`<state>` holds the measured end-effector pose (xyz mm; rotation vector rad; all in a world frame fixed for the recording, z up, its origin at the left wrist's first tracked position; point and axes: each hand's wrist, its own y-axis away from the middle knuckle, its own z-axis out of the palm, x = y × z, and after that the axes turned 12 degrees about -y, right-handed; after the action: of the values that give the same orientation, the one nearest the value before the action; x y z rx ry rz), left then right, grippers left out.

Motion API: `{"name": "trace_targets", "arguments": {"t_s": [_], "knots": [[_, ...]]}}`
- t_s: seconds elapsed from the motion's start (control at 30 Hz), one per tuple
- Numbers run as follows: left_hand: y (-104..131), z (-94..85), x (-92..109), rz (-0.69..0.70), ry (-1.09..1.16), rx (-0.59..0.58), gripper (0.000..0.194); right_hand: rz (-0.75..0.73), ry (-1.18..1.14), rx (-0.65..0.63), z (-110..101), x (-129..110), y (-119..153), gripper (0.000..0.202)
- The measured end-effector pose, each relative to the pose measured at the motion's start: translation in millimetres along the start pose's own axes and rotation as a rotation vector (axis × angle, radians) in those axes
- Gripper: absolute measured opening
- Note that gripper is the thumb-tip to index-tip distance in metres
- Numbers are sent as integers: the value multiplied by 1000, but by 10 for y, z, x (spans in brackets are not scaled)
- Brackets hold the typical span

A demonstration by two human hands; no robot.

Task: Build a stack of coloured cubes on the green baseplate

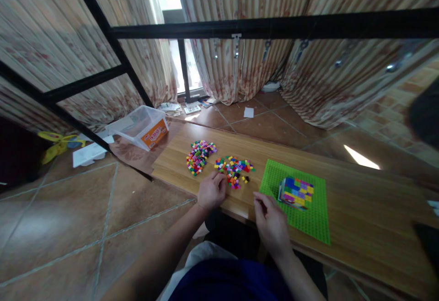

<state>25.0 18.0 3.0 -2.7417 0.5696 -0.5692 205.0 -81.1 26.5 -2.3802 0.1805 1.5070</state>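
Note:
My left hand is curled at the front edge of the nearer pile of small coloured bricks, its fingertips pressed together. Any brick in those fingers is too small or hidden to make out. At the left corner of a green studded baseplate, my right hand has its thumb and fingers drawn together; what they hold, if anything, does not show. A block-shaped build of bricks stands on the baseplate, its top patched in blue, yellow, purple and orange. Another pile of loose bricks lies farther left.
The wooden bench runs across in front of my lap. Beyond its left end a clear plastic box with an orange label sits on the floor. A black metal frame crosses before the curtains. Papers lie on the tiles.

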Motion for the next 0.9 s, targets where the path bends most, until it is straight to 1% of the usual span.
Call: {"name": "trace_targets", "arguments": {"t_s": [0.07,0.17,0.3,0.4,0.53,0.63,0.67,0.7,0.83,0.9], "knots": [[1,0,-3,9,0,-2,19,-24,97,-2,83,82,-153,31],[0,-2,-7,2,-9,-5,18,-70,201,-11,149,145,-398,34],[-3,-2,-6,4,-14,-17,19,-100,273,-96,216,156,-600,36],[-3,-3,-2,3,-17,-12,20,-80,203,-122,262,166,-657,32],[-1,-6,5,-10,-19,-4,19,-47,86,-80,285,185,-684,25],[2,-2,7,-15,-21,3,19,-26,27,-44,269,184,-656,25],[3,1,6,-14,-22,5,19,7,-46,-30,257,175,-631,27],[4,3,5,-12,-23,6,19,62,-168,-13,239,158,-599,28],[7,6,2,-12,-20,3,20,375,-884,35,109,0,-427,33],[6,1,-2,-9,-8,3,20,468,-1086,24,16,-108,-345,32]]}}
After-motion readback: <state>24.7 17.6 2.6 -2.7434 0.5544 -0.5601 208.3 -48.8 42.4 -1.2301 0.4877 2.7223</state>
